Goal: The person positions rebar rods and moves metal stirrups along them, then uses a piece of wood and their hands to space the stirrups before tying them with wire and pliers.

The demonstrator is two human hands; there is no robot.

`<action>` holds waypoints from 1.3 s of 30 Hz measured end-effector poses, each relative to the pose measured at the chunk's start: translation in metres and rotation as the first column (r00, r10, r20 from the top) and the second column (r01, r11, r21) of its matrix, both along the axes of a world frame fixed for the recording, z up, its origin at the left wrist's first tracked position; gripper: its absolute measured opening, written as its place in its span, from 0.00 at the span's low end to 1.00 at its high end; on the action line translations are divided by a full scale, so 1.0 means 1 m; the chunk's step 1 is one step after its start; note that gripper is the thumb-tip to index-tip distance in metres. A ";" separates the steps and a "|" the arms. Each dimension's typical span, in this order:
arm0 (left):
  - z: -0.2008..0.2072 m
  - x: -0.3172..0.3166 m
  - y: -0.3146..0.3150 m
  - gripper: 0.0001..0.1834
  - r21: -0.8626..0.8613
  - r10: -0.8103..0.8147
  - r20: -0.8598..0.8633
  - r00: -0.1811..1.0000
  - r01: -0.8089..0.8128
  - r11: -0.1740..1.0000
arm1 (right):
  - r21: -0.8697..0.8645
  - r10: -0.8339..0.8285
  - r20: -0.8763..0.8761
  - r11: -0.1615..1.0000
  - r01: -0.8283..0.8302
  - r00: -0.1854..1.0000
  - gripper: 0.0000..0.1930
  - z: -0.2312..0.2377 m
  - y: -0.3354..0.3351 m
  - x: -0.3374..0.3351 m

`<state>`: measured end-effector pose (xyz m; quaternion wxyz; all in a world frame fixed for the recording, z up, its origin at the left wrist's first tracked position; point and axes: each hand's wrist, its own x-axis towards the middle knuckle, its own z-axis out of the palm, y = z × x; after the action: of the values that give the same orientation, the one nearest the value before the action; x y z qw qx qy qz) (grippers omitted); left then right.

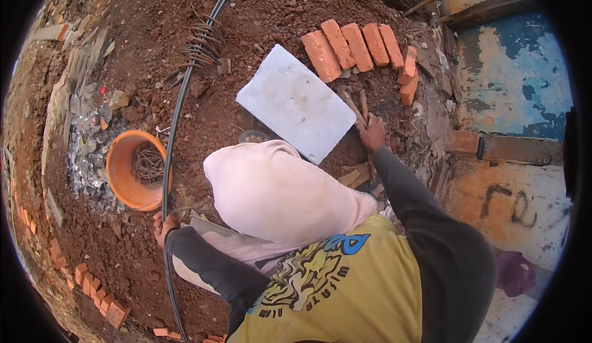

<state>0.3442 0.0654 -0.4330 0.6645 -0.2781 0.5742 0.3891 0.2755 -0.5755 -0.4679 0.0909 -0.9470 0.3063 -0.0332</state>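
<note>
My left hand (164,227) is closed around a long black cable (180,99) that runs up the dirt. Beside it stands an orange bucket (137,170) with rusty bent metal pieces (148,165) inside. My right hand (372,134) is closed on a pair of brown stick-like handles (363,105); whether they belong to one tool I cannot tell. A pale grey-white slab (299,104) lies flat between my arms, its right corner next to my right hand. Pale pink cloth (277,189) covers my bent legs. One foot (253,136) shows at the slab's lower edge.
Several red bricks (356,47) stand in an arc beyond the slab. Rusty bent rods (205,47) lie by the cable. A peeling blue and white wall (512,84) bounds the right. More bricks (102,297) lie at lower left, and rubble (89,139) behind the bucket.
</note>
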 end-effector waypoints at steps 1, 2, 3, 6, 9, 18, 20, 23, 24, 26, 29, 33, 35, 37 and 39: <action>0.004 0.001 -0.004 0.08 -0.003 0.014 -0.010 1.000 -0.014 1.000 | -0.154 0.068 0.022 0.986 -0.064 0.997 0.33 0.010 0.011 0.006; 0.007 0.002 -0.006 0.08 -0.005 0.029 -0.019 0.999 -0.029 1.000 | -0.015 0.125 0.079 0.992 -0.124 0.989 0.34 0.018 0.022 0.021; 0.002 -0.003 -0.003 0.08 -0.024 0.001 0.014 1.000 -0.001 1.000 | 0.131 0.165 0.129 0.975 -0.182 0.978 0.35 0.022 0.035 0.028; -0.008 -0.006 -0.001 0.08 -0.010 -0.041 0.010 0.999 0.042 0.999 | 0.303 0.290 -0.097 0.920 -0.249 0.952 0.37 0.035 0.030 0.063; 0.005 -0.002 -0.016 0.06 0.067 -0.016 -0.048 0.999 0.019 0.998 | 0.535 0.288 -0.289 0.839 -0.095 0.913 0.38 0.058 0.027 0.103; -0.006 -0.011 -0.001 0.15 0.040 -0.103 0.091 0.991 0.100 0.994 | 0.773 0.342 -0.202 0.631 -0.065 0.918 0.39 0.023 0.027 0.144; -0.007 -0.013 -0.004 0.17 0.104 -0.111 0.094 0.989 0.101 0.989 | 0.778 0.352 -0.380 0.621 0.090 0.855 0.40 0.026 0.024 0.157; 0.001 -0.006 -0.012 0.20 0.184 -0.114 0.126 0.986 0.090 0.979 | 0.875 0.381 -0.250 0.482 0.039 0.890 0.41 0.046 0.036 0.149; 0.001 -0.009 -0.012 0.21 0.220 -0.128 0.107 0.986 0.102 0.970 | 0.905 0.381 -0.216 0.424 0.038 0.899 0.40 0.044 0.037 0.144; -0.003 -0.019 -0.004 0.22 0.233 -0.125 0.121 0.985 0.094 0.968 | 0.929 0.339 -0.187 0.367 0.053 0.922 0.36 0.051 0.067 0.128; 0.013 -0.009 -0.005 0.24 0.212 -0.068 0.126 0.990 0.040 0.977 | 0.926 0.192 -0.045 0.377 -0.031 0.980 0.30 0.091 0.113 0.130; 0.023 -0.008 -0.009 0.26 0.237 -0.069 0.106 0.992 0.042 0.971 | 0.972 0.022 0.049 0.228 -0.052 0.999 0.26 0.122 0.135 0.141; 0.033 -0.004 -0.011 0.27 0.271 -0.084 0.103 0.991 0.053 0.961 | 0.993 -0.080 0.094 0.084 -0.087 0.992 0.25 0.116 0.132 0.164; 0.034 0.000 -0.013 0.27 0.311 -0.087 0.100 0.991 0.052 0.949 | 0.991 -0.205 0.121 -0.032 -0.130 0.971 0.25 0.097 0.125 0.193; 0.034 0.001 -0.012 0.28 0.312 -0.097 0.095 0.991 0.063 0.948 | 0.976 -0.339 0.139 -0.113 -0.186 0.931 0.26 0.077 0.125 0.243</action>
<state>0.3449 0.0536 -0.3989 0.7455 -0.1683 0.4800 0.4308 0.5182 -0.4509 -0.3912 0.8146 -0.5166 0.2616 0.0337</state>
